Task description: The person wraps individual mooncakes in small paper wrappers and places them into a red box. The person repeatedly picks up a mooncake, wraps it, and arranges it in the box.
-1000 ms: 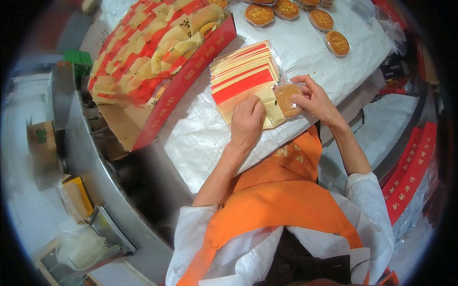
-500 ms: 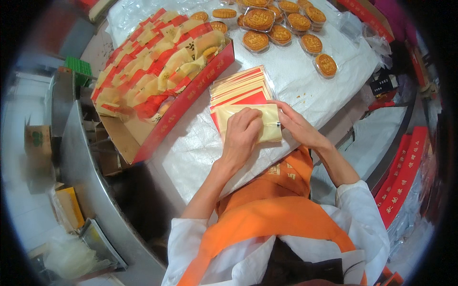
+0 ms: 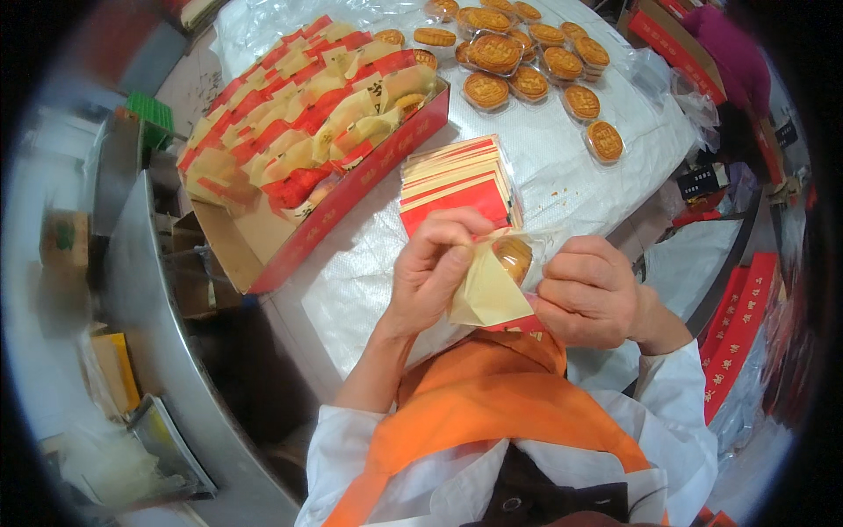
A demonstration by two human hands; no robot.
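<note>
My left hand [image 3: 435,270] pinches the edge of a cream paper bag [image 3: 488,290] just above my orange apron. A golden-brown mooncake [image 3: 513,258] shows at the bag's top, partly covered by the cream paper and clear film. Curled at the bag's right side, my right hand [image 3: 587,294] is closed on its edge; its fingertips are hidden. Right behind my left hand lies a fanned stack of red and cream paper bags [image 3: 458,180] on the white woven sheet [image 3: 544,198].
To the left, a red cardboard box [image 3: 351,189] holds rows of bagged mooncakes [image 3: 303,105]. Several mooncakes in clear trays [image 3: 496,53] lie at the sheet's far side. A metal counter edge [image 3: 189,351] runs along the left; red boxes [image 3: 738,338] stand right.
The flat bag has been lifted off the stack and turned, and a mooncake now shows in it. My right hand has gone from open fingers to a closed grip at its side.
</note>
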